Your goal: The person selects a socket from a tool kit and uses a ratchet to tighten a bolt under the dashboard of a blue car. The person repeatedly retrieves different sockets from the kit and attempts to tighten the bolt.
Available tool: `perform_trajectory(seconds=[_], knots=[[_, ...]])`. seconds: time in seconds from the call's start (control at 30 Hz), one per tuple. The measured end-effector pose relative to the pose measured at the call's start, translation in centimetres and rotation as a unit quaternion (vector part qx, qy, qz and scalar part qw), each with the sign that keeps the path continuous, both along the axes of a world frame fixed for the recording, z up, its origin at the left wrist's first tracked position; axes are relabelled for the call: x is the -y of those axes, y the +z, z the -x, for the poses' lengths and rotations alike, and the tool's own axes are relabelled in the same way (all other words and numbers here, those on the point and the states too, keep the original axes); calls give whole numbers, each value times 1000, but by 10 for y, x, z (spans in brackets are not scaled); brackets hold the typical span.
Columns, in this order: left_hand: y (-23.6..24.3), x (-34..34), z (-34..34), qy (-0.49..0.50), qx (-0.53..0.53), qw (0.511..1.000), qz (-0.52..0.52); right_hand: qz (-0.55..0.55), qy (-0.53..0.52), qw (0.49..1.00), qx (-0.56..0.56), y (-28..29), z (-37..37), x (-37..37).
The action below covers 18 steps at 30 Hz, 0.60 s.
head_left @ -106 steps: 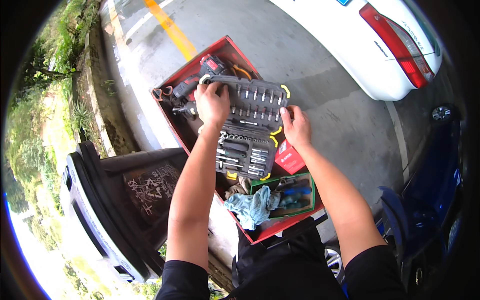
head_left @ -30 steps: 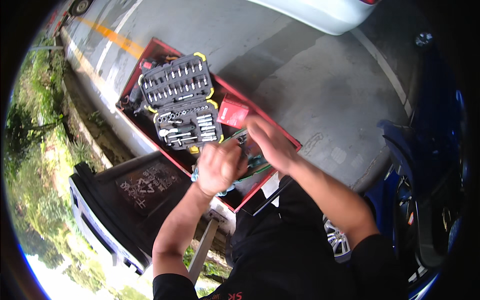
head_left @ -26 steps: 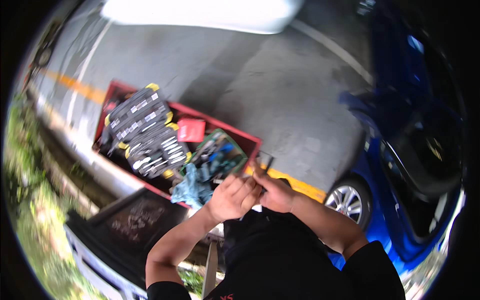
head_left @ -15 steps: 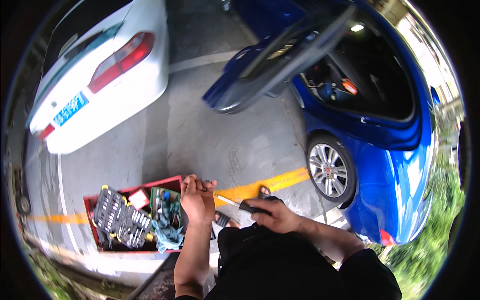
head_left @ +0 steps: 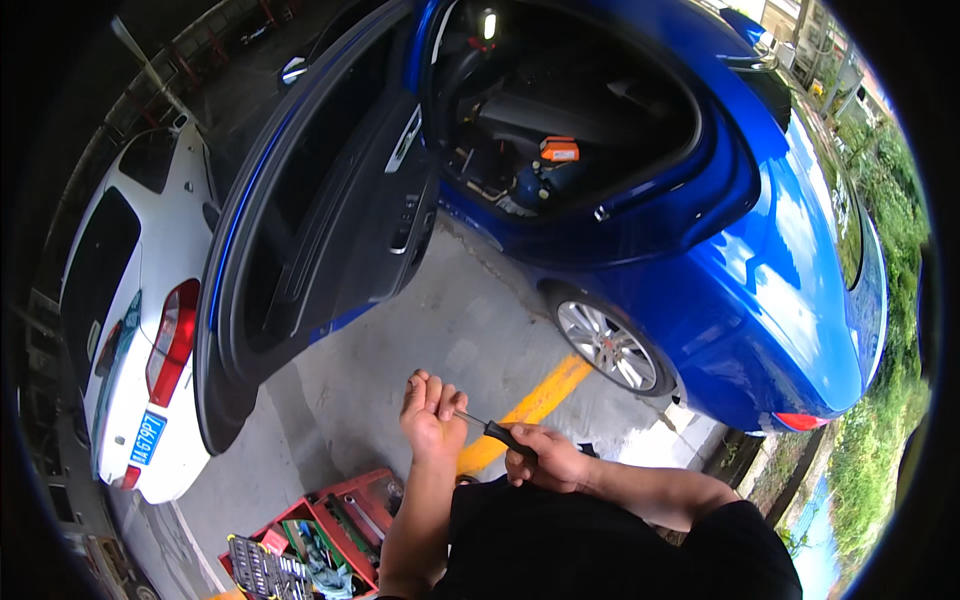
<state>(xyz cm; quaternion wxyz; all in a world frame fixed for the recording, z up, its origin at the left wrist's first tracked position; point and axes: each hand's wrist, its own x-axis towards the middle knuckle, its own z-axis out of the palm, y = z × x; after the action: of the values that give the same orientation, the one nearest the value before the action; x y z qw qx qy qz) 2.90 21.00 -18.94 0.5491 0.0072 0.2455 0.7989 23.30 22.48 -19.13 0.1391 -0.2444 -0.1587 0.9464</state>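
Note:
My right hand (head_left: 553,460) is wrapped round the black handle of a screwdriver (head_left: 505,436). Its thin metal shaft slants up and left to the edge of my left hand (head_left: 433,412). That hand is raised with its fingers curled in. Whether it grips the shaft's tip or some small thing is hidden. Beyond both hands stands a blue car (head_left: 700,310) with its door (head_left: 340,230) wide open. Through the doorway I see an orange box (head_left: 559,149) and a dark blue round object (head_left: 527,187) inside.
By my left forearm, low in the view, a red tool cart (head_left: 362,505) carries a socket set case (head_left: 262,570) and a blue cloth (head_left: 330,580). A white car (head_left: 165,400) is parked at left beyond the open door. A yellow line (head_left: 540,405) crosses the floor near the rear wheel (head_left: 610,345).
My view has turned toward the blue car, so its doorway is nearer and the tool cart sits lower. The screwdriver's shaft, apart from my left hand before, now reaches it.

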Motion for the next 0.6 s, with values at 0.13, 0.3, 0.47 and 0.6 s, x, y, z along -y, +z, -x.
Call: perform_trajectory(seconds=[0.13,0.3,0.47,0.6], knots=[[2,-72,-26,-40,-28,997,56,25,-69,997,3,-3,-13,-43],[-39,-171,-35,-68,-26,983,167,-89,-151,974,144,-7,-2,-121],[-82,-269,-30,-311,-232,905,173,-336,-263,835,348,-10,-21,-224],[-92,-320,-40,-446,-461,767,-32,-381,-289,758,443,7,-43,-276]])
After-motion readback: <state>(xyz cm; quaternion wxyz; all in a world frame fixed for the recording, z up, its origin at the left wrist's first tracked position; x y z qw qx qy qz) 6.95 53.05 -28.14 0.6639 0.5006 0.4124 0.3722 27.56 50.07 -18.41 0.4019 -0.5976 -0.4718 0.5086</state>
